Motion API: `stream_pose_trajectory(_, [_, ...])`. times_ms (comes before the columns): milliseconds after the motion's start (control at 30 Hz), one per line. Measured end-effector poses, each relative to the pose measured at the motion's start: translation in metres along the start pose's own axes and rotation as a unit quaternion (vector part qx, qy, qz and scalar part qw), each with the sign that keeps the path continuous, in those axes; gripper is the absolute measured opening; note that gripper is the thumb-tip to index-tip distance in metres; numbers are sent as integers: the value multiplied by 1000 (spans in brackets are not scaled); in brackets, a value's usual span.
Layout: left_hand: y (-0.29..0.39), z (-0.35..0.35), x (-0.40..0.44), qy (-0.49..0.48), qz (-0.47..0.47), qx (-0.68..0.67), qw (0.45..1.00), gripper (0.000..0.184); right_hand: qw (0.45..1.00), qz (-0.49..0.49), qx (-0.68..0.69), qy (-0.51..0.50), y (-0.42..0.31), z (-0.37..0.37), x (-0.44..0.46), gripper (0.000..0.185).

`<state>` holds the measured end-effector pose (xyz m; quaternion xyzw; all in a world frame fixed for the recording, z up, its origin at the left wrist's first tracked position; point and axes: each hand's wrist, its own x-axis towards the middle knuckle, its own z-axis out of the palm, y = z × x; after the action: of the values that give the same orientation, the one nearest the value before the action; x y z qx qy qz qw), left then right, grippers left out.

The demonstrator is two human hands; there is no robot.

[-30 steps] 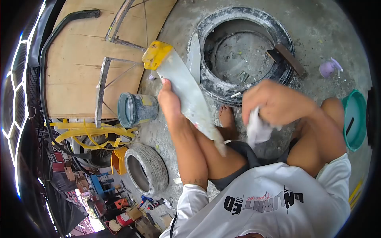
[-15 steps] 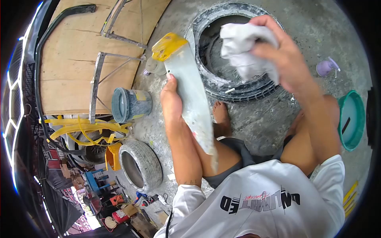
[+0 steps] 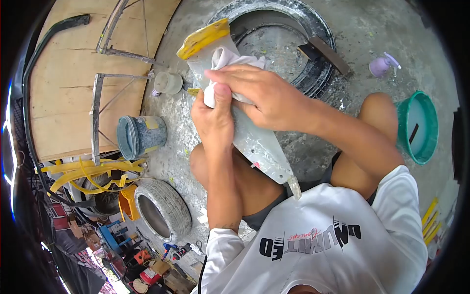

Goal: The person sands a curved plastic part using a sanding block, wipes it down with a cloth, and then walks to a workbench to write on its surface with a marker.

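Observation:
My left hand (image 3: 213, 117) is closed round the edge of a long pale grey panel (image 3: 259, 142), its thumb on top. The panel is held tilted above my lap. It has a yellow far end (image 3: 204, 38), small holes and a narrow tip near my shirt. My right hand (image 3: 267, 95) presses a crumpled white cloth (image 3: 230, 58) onto the panel's upper part, right beside my left thumb. Part of the cloth is hidden under the right fingers.
A worn tyre (image 3: 320, 29) lies ahead with a dark bar (image 3: 329, 55) across its rim. A green basin (image 3: 433, 132) of liquid and a purple spray bottle (image 3: 379, 67) are at right. At left stand a bucket (image 3: 147, 137), another tyre (image 3: 171, 208) and a metal frame (image 3: 96, 117).
My right hand has come down and left, bringing the cloth onto the panel next to my left hand. The panel has shifted slightly, and the dark bar on the tyre now shows.

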<state>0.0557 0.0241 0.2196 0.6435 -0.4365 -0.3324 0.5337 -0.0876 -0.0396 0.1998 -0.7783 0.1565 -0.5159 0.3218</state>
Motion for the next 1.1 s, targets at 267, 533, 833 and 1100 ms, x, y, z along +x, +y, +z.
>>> stream_pose_trajectory(267, [12, -3, -2, -27, -3, -147, 989, 50, 987, -20, -146, -63, -4, -34, 15, 71])
stream_pose_trajectory(533, [20, 8, -2, 70, -66, -267, 959, 50, 981, -16, -115, -157, -15, -3, -12, 43])
stream_pose_trajectory(833, [-2, -16, 21, 140, -102, -266, 948, 43, 933, 25, 39, -358, -36, -37, -6, 29])
stream_pose_trajectory(1100, [7, -29, 15, 190, 18, -179, 965, 37, 869, 224, 286, -337, -49, -111, 21, 25])
